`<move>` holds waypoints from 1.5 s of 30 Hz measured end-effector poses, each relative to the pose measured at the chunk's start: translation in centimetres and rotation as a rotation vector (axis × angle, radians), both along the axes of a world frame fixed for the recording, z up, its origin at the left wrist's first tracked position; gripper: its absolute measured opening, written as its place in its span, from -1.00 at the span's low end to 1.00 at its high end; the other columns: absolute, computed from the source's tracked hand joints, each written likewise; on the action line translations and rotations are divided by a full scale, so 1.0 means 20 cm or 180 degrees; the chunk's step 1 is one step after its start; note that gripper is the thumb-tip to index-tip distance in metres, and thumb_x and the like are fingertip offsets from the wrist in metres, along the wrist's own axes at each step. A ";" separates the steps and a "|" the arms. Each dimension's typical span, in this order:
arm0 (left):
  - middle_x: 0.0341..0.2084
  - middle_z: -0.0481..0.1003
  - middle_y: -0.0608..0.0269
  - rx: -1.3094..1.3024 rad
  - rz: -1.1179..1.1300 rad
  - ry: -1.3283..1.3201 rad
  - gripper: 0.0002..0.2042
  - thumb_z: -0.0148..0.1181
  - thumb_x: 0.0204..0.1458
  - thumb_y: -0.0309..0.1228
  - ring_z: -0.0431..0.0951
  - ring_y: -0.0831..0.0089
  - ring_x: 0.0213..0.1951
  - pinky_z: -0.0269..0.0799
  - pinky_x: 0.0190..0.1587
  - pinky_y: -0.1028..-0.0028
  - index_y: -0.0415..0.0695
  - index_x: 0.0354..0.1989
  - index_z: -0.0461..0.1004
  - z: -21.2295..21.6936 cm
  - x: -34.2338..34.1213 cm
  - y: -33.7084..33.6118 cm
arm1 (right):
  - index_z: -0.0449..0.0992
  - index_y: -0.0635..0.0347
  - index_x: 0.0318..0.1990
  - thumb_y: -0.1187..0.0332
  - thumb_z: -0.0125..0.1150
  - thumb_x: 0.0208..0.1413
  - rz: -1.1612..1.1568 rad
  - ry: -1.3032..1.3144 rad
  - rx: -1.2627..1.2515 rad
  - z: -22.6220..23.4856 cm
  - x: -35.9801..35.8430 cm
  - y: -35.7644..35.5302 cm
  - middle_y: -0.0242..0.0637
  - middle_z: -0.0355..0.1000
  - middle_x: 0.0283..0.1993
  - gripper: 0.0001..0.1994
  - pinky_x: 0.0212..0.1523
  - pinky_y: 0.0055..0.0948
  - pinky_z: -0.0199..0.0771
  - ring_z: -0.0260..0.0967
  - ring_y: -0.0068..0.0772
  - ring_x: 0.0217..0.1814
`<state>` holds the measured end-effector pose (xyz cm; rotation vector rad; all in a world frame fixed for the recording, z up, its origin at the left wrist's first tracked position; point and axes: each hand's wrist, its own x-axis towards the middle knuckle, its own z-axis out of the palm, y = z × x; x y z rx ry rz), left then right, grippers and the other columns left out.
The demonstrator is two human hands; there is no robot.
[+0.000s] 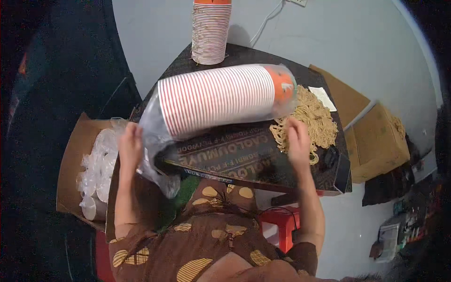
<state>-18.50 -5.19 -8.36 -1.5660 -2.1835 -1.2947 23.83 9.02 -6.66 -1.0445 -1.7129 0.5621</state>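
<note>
Left hand [130, 141]: the fingers are curled together on the loose open end of a clear plastic sleeve [152, 141]. The sleeve bunches and hangs below the fingers.

Sleeved cup stack [221, 98]: a long stack of red-and-white striped paper cups lies roughly level inside the sleeve. It is held above the worktop [244, 155] and spans from just beside the left fingers to above the right fingers. The open rims face the left hand. The orange cup base at the far end points away from it.

Right hand [298, 141]: the fingers point up and away from the person and reach toward the underside of the stack near its orange end. Whether the fingers touch the sleeve cannot be determined. Whether they are apart or together cannot be determined; they clamp nothing that is visible.

Worktop: a dark board with pale printing. A heap of pale dry noodles [312, 120] lies directly beyond and beside the right fingers. A white paper slip [323, 97] lies past the noodles.

Second cup stack [210, 30]: it stands upright at the far edge of the worktop, well apart from both hands.

Cardboard box [70, 155]: it is located outboard of the left fingers, below worktop level. It holds clear plastic lids or cups [96, 174].

Cardboard cartons [376, 136]: they stand well apart from the right fingers.
</note>
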 end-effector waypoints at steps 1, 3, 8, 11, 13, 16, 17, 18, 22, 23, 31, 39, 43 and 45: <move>-0.53 0.41 -0.15 0.0219 0.0074 -0.0008 -0.88 0.08 0.19 -0.42 0.47 -0.09 -0.45 0.34 -0.39 0.20 -0.22 -0.30 0.38 0.00 -0.06 0.03 | 0.38 0.35 0.11 0.42 -0.04 0.22 -0.0305 -0.0415 0.0187 0.00 0.05 0.08 -0.05 0.37 -0.01 -0.66 0.10 -0.35 0.33 0.35 -0.18 0.06; -0.54 0.41 -0.13 0.0378 0.0288 -0.0087 -0.88 0.05 0.20 -0.43 0.47 -0.04 -0.46 0.33 -0.39 0.23 -0.23 -0.33 0.39 0.01 -0.14 0.07 | 0.25 0.32 0.24 0.40 -0.03 0.20 -0.0616 -0.0848 0.0270 -0.05 0.12 0.25 0.05 0.30 0.10 -0.55 0.21 -0.25 0.25 0.28 -0.06 0.17; -0.55 0.44 -0.09 0.0505 0.0575 0.0002 -0.88 0.04 0.21 -0.43 0.50 0.04 -0.49 0.36 -0.39 0.25 -0.23 -0.29 0.42 0.02 -0.28 0.11 | 0.10 0.30 0.34 0.38 0.02 0.14 -0.0625 -0.1598 -0.0049 -0.08 0.11 0.49 0.13 0.20 0.27 -0.41 0.32 -0.10 0.11 0.16 0.13 0.30; -0.55 0.44 -0.09 0.0414 0.0577 -0.0153 -0.88 0.05 0.20 -0.43 0.51 0.07 -0.48 0.37 -0.39 0.26 -0.23 -0.29 0.42 0.02 -0.29 0.10 | 0.08 0.30 0.37 0.31 0.05 0.11 -0.0483 -0.1762 -0.0163 -0.06 0.02 0.61 0.18 0.23 0.28 -0.34 0.32 -0.15 0.13 0.19 0.11 0.31; -0.55 0.44 -0.08 0.0292 0.0588 -0.0250 -0.88 0.05 0.20 -0.43 0.51 0.08 -0.49 0.36 -0.39 0.26 -0.22 -0.29 0.42 0.04 -0.27 0.12 | 0.10 0.31 0.36 0.31 0.04 0.12 -0.0295 -0.1105 -0.0405 -0.13 0.00 0.80 0.17 0.27 0.24 -0.37 0.30 -0.17 0.16 0.23 0.10 0.27; -0.56 0.44 -0.07 0.0126 0.0614 -0.0361 -0.88 0.05 0.21 -0.43 0.50 0.12 -0.49 0.36 -0.39 0.28 -0.22 -0.30 0.42 0.05 -0.28 0.10 | 0.23 0.34 0.23 0.30 0.02 0.17 0.0082 -0.0469 -0.0777 -0.10 -0.04 0.95 0.06 0.37 0.07 -0.51 0.16 -0.24 0.26 0.32 -0.04 0.10; -0.56 0.43 -0.06 0.0088 0.0584 -0.0370 -0.89 0.05 0.21 -0.43 0.50 0.14 -0.50 0.36 -0.39 0.30 -0.21 -0.30 0.41 0.03 -0.29 0.09 | 0.35 0.36 0.11 0.31 0.02 0.19 0.0219 -0.0483 -0.0907 -0.08 -0.07 0.97 -0.05 0.44 -0.07 -0.61 0.04 -0.29 0.33 0.38 -0.17 -0.03; -0.58 0.42 -0.02 0.0261 0.0525 -0.0088 -0.89 0.06 0.20 -0.44 0.49 0.25 -0.51 0.34 -0.41 0.32 -0.22 -0.32 0.41 0.01 -0.31 0.09 | 0.47 0.39 -0.01 0.31 0.02 0.22 0.0350 -0.0498 -0.1037 -0.06 -0.09 0.98 -0.15 0.50 -0.20 -0.68 -0.08 -0.34 0.39 0.43 -0.29 -0.17; -0.50 0.48 0.06 -0.0050 0.0527 -0.0536 -0.87 0.12 0.18 -0.42 0.52 0.35 -0.41 0.39 -0.31 0.38 -0.23 -0.23 0.44 0.01 -0.36 0.08 | 0.55 0.36 -0.25 0.33 0.07 0.21 0.0202 -0.0113 -0.0642 -0.06 -0.10 0.93 -0.30 0.49 -0.38 -0.76 -0.23 -0.43 0.37 0.38 -0.48 -0.30; -0.41 0.51 0.10 0.0358 0.0319 -0.0704 -0.81 0.15 0.16 -0.40 0.53 0.37 -0.34 0.41 -0.23 0.40 -0.25 -0.15 0.45 0.02 -0.36 0.10 | 0.57 0.33 -0.27 0.33 0.07 0.21 0.0156 -0.0147 -0.0445 -0.07 -0.08 0.93 -0.31 0.48 -0.40 -0.77 -0.25 -0.45 0.36 0.37 -0.50 -0.33; 0.07 0.39 -0.07 0.0716 0.0193 0.0046 -0.49 0.22 0.11 -0.28 0.38 0.10 0.11 0.23 0.21 0.23 -0.33 0.16 0.33 0.12 -0.30 0.19 | 0.51 0.32 -0.38 0.36 0.02 0.22 0.0170 -0.0880 0.0166 0.04 0.00 0.44 -0.25 0.39 -0.50 -0.77 -0.33 -0.39 0.32 0.34 -0.41 -0.42; 0.15 0.30 -0.21 0.0816 0.0115 0.0250 -0.42 0.13 0.16 -0.18 0.28 -0.05 0.20 0.11 0.29 0.17 -0.38 0.21 0.24 0.21 -0.23 0.50 | 0.43 0.38 -0.45 0.38 0.01 0.25 0.0427 -0.0689 0.0114 0.13 0.15 -0.14 -0.28 0.33 -0.51 -0.73 -0.41 -0.41 0.23 0.27 -0.45 -0.46; 0.10 0.34 -0.28 0.0687 0.0174 -0.0171 -0.43 0.08 0.18 -0.15 0.29 -0.08 0.19 0.13 0.27 0.14 -0.42 0.18 0.27 0.25 -0.34 0.77 | 0.45 0.34 -0.44 0.32 0.02 0.27 0.0334 0.0243 0.0451 0.17 0.25 -0.28 -0.26 0.41 -0.41 -0.71 -0.40 -0.46 0.29 0.32 -0.46 -0.44; 0.08 0.36 -0.31 0.0668 0.0246 -0.0078 -0.43 0.07 0.18 -0.14 0.29 -0.12 0.18 0.14 0.26 0.12 -0.43 0.17 0.29 0.24 -0.25 0.81 | 0.46 0.35 -0.38 0.34 -0.01 0.29 0.0215 0.0787 0.0296 0.22 0.32 -0.31 -0.35 0.42 -0.40 -0.74 -0.37 -0.54 0.32 0.31 -0.57 -0.41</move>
